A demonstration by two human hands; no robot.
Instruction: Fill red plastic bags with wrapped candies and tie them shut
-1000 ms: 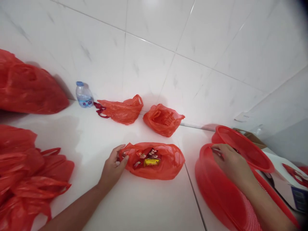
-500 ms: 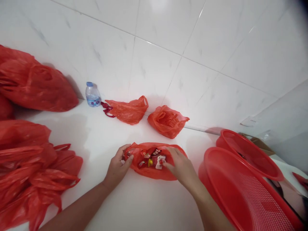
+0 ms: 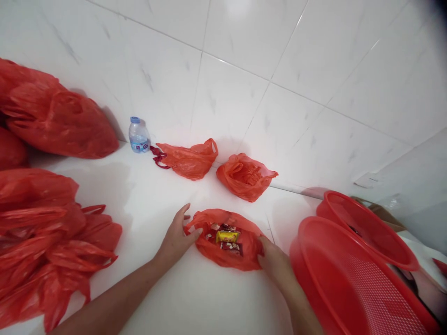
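Observation:
A red plastic bag (image 3: pixel 228 264) lies on the white table in front of me with its mouth spread wide. Inside are wrapped snacks, among them a yellow packet (image 3: pixel 226 236) and a dark red packet (image 3: pixel 231 248) with pale lettering. My left hand (image 3: pixel 179 235) is at the bag's left edge, thumb over the rim, index finger raised clear of it. At the opposite edge, my right hand (image 3: pixel 275 260) pinches the rim; some of its fingers are hidden.
Two smaller red bags (image 3: pixel 190 162) (image 3: pixel 246 177) lie by the tiled wall, beside a water bottle (image 3: pixel 139 136). Bulging red bags (image 3: pixel 66 121) and a heap of red bags (image 3: pixel 42 251) fill the left. Red plastic baskets (image 3: pixel 335 274) (image 3: pixel 370 228) stand at right.
My right hand has come out of the bag's mouth to its right rim. The yellow packet now lies flat on top, and the white packet no longer shows. My left index finger has lifted.

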